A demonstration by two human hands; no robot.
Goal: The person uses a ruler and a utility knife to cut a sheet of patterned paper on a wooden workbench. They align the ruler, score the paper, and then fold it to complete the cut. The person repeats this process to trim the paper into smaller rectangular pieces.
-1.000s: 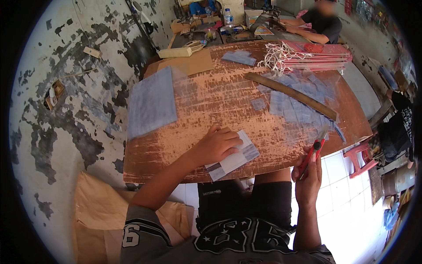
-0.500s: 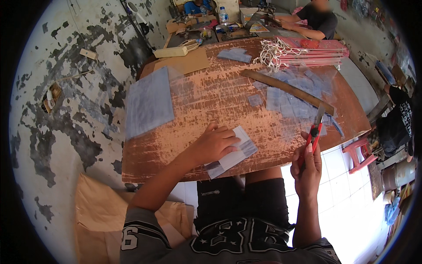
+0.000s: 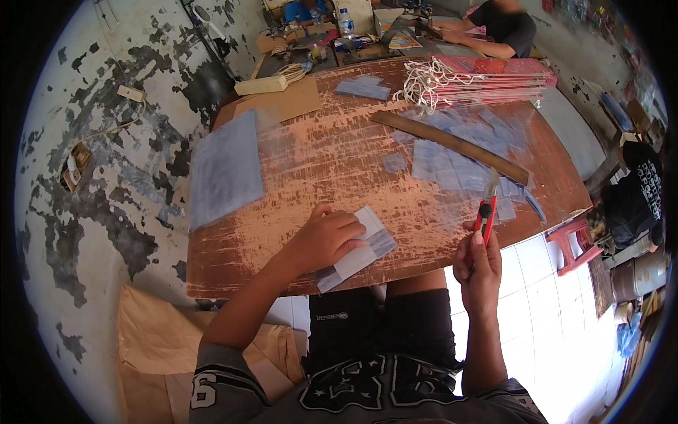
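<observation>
Close to the table's near edge, my left hand point(image 3: 330, 239) presses on a white card point(image 3: 358, 261), fingers together and bent over its left side. A bluish clear plastic piece point(image 3: 381, 244) lies with the card, showing along its right side and at its lower left corner; which is on top I cannot tell. To the right, my right hand point(image 3: 482, 272) is closed round a red utility knife point(image 3: 486, 212). Its blade is out and points away from me, over the scattered plastic pieces point(image 3: 452, 159). A long brown ruler-like strip point(image 3: 452, 145) lies across those pieces.
A stack of bluish plastic sheets point(image 3: 229, 168) lies at the left. Brown cardboard point(image 3: 296, 99) bears a pale block point(image 3: 261, 85). Red bundles with white cords point(image 3: 480, 85) are at the back right. Another person point(image 3: 501, 32) sits beyond. A red stool point(image 3: 573, 247) stands at the right.
The whole view has shifted slightly, with the table further left in the picture. My right hand has moved a little left with the knife. My left hand stays on the card.
</observation>
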